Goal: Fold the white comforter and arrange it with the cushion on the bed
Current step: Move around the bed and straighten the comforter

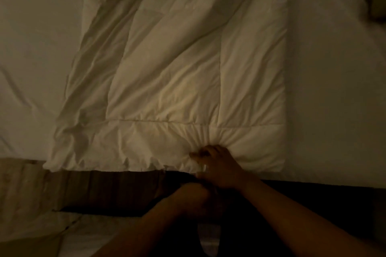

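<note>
The white comforter (167, 73) lies as a long folded strip on the bed (334, 89), running away from me, its near edge at the bed's front edge. My right hand (217, 168) is closed on that near edge, bunching the fabric into pleats. My left hand (194, 200) sits just below it in shadow, fingers curled; what it holds is hidden in the dark. A dark rounded shape at the top right corner (378, 0) may be the cushion, blurred and mostly cut off.
White sheet shows on both sides of the comforter. Below the bed's front edge is a dark band (125, 190), then pale quilted fabric (41, 225) at the lower left. The room is dim.
</note>
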Demonstrator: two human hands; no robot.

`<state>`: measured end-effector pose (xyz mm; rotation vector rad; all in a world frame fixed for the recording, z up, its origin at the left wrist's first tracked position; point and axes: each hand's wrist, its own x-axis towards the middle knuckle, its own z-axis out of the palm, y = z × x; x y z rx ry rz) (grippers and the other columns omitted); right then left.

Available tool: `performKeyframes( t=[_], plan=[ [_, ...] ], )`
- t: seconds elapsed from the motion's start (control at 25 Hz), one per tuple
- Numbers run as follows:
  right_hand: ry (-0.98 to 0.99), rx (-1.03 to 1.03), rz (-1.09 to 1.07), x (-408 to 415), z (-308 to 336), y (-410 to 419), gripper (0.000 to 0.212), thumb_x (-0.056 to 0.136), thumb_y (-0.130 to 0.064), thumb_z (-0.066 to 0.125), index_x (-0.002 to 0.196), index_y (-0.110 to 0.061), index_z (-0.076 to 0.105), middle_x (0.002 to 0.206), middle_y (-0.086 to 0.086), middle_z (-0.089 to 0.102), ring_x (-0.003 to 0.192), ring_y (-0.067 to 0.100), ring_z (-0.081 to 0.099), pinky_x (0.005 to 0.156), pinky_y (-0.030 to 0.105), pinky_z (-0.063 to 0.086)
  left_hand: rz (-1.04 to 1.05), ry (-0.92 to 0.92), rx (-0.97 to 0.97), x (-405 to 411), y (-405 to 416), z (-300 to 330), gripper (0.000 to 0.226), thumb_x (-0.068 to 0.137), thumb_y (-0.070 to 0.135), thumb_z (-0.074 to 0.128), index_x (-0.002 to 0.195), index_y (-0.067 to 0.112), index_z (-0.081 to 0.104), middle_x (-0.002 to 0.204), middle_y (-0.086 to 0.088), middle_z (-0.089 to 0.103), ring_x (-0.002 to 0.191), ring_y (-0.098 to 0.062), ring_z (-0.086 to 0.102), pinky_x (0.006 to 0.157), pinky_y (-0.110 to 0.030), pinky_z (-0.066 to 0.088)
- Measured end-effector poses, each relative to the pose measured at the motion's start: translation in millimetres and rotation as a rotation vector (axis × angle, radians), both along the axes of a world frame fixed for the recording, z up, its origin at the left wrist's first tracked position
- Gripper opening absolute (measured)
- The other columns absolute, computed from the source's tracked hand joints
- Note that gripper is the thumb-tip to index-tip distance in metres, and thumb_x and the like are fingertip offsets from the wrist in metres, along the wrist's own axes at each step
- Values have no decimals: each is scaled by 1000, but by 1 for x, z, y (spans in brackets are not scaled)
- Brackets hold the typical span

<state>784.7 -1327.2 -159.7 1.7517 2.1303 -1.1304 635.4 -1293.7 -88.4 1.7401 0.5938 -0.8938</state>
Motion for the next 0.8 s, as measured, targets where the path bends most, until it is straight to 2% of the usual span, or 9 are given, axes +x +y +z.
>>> performKeyframes(
  t=[0.08, 0.2, 0.28, 0.32, 0.36, 0.44, 0.52, 0.64, 0.8],
  plan=[
    [38, 137, -128, -7, 1, 15, 59, 87, -70, 33, 117, -31, 67, 105, -1, 68, 98, 23, 63, 88, 37, 48, 254, -189, 159, -34, 18, -9, 39, 92, 39, 49, 105, 10, 70, 104, -11, 73, 96, -26, 69, 78, -31, 51],
    [64, 344, -520, -23, 16, 52, 52, 95, -58, 36, 72, -19, 62, 68, 1, 63, 60, 14, 56, 59, 31, 47, 595, -260, 765, -92, 92, -25, 44, 88, 46, 42, 83, 13, 70, 76, -7, 70, 69, -27, 68, 65, -33, 54],
    [-43, 660, -519, -34, 20, 79, 23, 93, -36, 55, 91, -17, 68, 92, 3, 67, 88, 18, 62, 82, 36, 50, 641, -159, 1220, -109, 155, -29, 39, 91, 40, 45, 106, 10, 66, 101, -14, 67, 93, -34, 64, 82, -43, 51],
    [-101, 703, -459, -38, 20, 92, 29, 92, -33, 56, 114, -17, 68, 118, 7, 64, 116, 25, 57, 102, 45, 43, 661, -33, 1308, -119, 181, -38, 45, 94, 40, 46, 125, 10, 58, 122, -19, 59, 112, -39, 56, 95, -50, 43],
    [-162, 668, -406, -41, 17, 106, 45, 94, -37, 52, 136, -20, 57, 142, 10, 51, 137, 31, 41, 114, 53, 29, 714, 120, 1314, -132, 206, -47, 56, 95, 45, 46, 142, 14, 44, 142, -23, 45, 131, -43, 42, 107, -55, 31],
    [-279, 546, -405, -41, 4, 125, 62, 97, -50, 40, 154, -30, 28, 163, 9, 20, 152, 33, 10, 120, 60, 8, 887, 370, 1154, -161, 240, -67, 70, 96, 57, 38, 155, 25, 18, 160, -24, 18, 148, -43, 13, 116, -61, 9],
    [-354, 464, -389, -39, -15, 128, 67, 96, -58, 36, 156, -33, 19, 166, 6, 7, 152, 33, 1, 118, 61, 8, 990, 473, 1010, -184, 251, -84, 70, 97, 59, 33, 156, 26, 13, 153, -25, 26, 141, -44, 24, 114, -63, 17],
    [-387, 419, -288, -40, -38, 113, 71, 94, -60, 41, 156, -32, 19, 166, 6, 5, 152, 33, 1, 118, 61, 12, 780, 340, 1138, -217, 244, -95, 56, 102, 41, 35, 152, 21, 24, 120, -23, 49, 104, -41, 49, 90, -53, 42],
    [-409, 441, -318, -45, -40, 135, 66, 92, -60, 42, 150, -31, 37, 159, 10, 30, 145, 36, 27, 114, 53, 25, 608, 363, 1198, -259, 268, -91, 55, 101, 38, 39, 152, 22, 28, 108, -20, 52, 91, -37, 51, 78, -48, 44]
  ],
)
